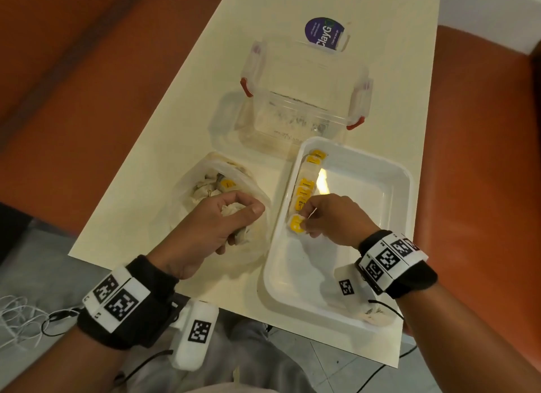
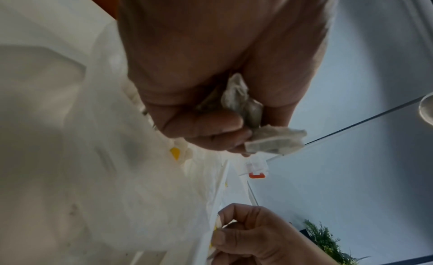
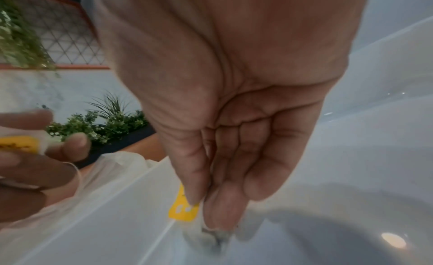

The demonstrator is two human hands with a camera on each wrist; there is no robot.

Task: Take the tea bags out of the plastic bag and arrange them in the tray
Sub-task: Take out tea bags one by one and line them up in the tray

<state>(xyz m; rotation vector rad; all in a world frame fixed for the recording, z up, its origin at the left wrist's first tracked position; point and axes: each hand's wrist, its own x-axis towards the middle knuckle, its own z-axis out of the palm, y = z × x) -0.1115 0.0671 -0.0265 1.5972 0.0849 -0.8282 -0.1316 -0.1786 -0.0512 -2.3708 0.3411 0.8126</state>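
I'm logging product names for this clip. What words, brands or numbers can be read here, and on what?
"ClayG": purple round label at the far side of the clear plastic box; its smaller print is too blurred.
"RELA": partial, yellow tea bag tag in the white plastic tray.
Other yellow tags: print unreadable.
Black-and-white square markers on the wristbands: patterns, no words.

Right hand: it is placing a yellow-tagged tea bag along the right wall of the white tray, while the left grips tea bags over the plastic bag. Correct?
Not quite. In the head view the right hand sets the tea bag along the left wall of the white tray, extending the row there. The left hand does grip tea bags over the plastic bag.
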